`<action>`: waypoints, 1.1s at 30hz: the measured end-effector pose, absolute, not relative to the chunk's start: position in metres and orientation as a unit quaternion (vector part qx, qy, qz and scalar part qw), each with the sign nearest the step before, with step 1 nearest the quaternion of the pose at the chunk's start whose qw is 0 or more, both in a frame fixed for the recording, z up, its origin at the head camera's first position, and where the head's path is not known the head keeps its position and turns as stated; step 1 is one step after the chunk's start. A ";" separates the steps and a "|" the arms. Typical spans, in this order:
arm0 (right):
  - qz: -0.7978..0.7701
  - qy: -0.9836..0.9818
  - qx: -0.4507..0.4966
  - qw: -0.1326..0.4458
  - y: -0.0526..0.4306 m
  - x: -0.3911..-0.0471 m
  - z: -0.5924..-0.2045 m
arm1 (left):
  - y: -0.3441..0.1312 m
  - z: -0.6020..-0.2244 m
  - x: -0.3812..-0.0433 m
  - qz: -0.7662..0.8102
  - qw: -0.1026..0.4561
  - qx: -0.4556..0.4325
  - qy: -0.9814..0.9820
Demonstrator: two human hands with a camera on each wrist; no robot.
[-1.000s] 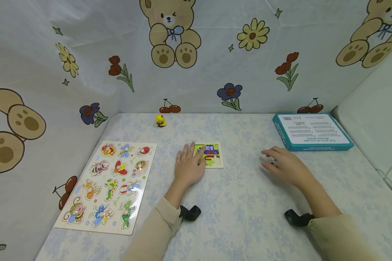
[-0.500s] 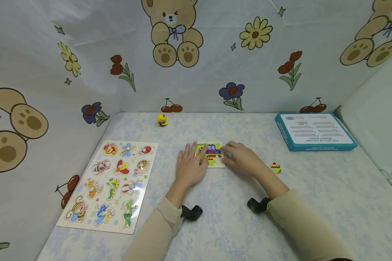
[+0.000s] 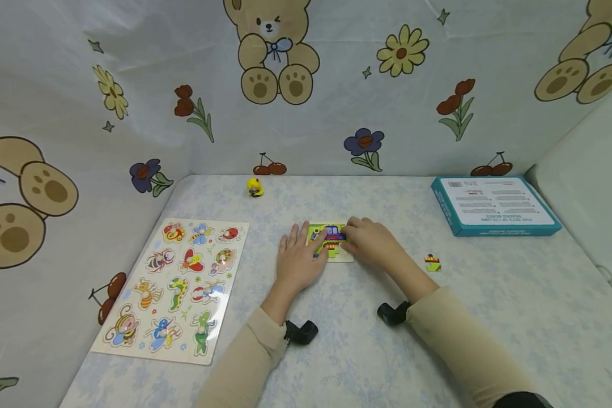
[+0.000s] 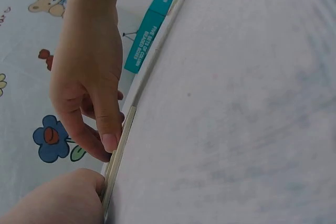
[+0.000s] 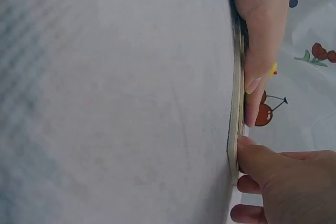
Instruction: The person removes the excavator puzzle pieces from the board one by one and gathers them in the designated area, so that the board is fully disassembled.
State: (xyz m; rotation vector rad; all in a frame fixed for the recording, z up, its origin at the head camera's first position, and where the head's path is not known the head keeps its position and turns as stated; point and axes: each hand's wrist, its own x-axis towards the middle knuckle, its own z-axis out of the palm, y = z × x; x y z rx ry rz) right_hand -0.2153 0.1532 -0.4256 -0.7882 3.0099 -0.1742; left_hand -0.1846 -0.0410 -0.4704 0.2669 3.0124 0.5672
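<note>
A small jigsaw puzzle point(image 3: 331, 233) with a vehicle picture on a yellow-green ground lies flat on the table. Over its left part rests my left hand point(image 3: 300, 263), fingers spread and nearly straight. My right hand point(image 3: 374, 242) bends over the right part, thumb and fingertips close together on a puzzle piece that they mostly hide. From the left wrist view, the right thumb point(image 4: 109, 129) comes down at the edge of the thin puzzle board point(image 4: 119, 150). In the right wrist view both hands meet along that board. Off to the right lies a loose puzzle piece point(image 3: 432, 263).
A large board of insect pictures point(image 3: 175, 289) lies at the left. A small yellow figure point(image 3: 255, 187) stands near the back edge of the table point(image 3: 357, 351). The flat teal box point(image 3: 496, 206) sits at the back right, before the printed curtain point(image 3: 331, 130).
My right hand has left the loose piece on the right, travelled left to the puzzle and edged farther over its right part. The left hand stays on the puzzle.
</note>
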 end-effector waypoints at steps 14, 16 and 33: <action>-0.089 0.962 -0.259 -0.001 0.155 -0.209 -0.430 | -0.040 -0.469 -0.184 0.188 0.028 0.081 0.978; -0.097 0.959 -0.264 -0.005 0.156 -0.209 -0.431 | -0.040 -0.470 -0.184 0.188 0.027 0.082 0.978; -0.093 0.956 -0.276 -0.029 0.156 -0.206 -0.434 | -0.039 -0.472 -0.183 0.190 0.018 0.082 0.978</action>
